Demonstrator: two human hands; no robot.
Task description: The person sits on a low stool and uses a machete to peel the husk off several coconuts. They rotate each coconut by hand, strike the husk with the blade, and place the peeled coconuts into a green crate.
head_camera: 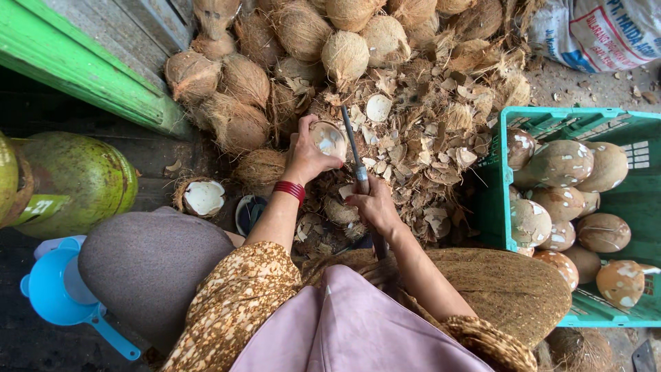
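**Two hands, a coconut and a long blade over a heap of husk chips**

Seen from above, a seated person leans over a pile of broken shell and husk pieces (413, 138) on the ground. The left hand (306, 155), with a red band (290, 189) at the wrist, is wrapped around a partly shelled coconut (328, 140), gripping it from the left side so its pale, scraped face shows. The coconut sits just above the middle of the view, at the near edge of the chip pile.

The right hand (375, 207) is clenched around the handle of a long knife (354, 148). The blade runs up and slightly left from the fist, and its upper part lies right beside the coconut, at its right edge; whether metal touches shell cannot be told.

Behind the hands, a heap of brown, fibrous unshelled coconuts (289, 48) fills the top of the view. To the right stands a green plastic crate (620, 131) holding smooth, peeled coconuts (558, 165) mottled brown and white. A white printed sack (599, 31) lies in the top right corner. On the left are a green gas cylinder (76, 182), a light blue plastic scoop (58, 293) and a half shell with white flesh (203, 198). The person wears a brown patterned sleeve (234, 303) and a pink garment.
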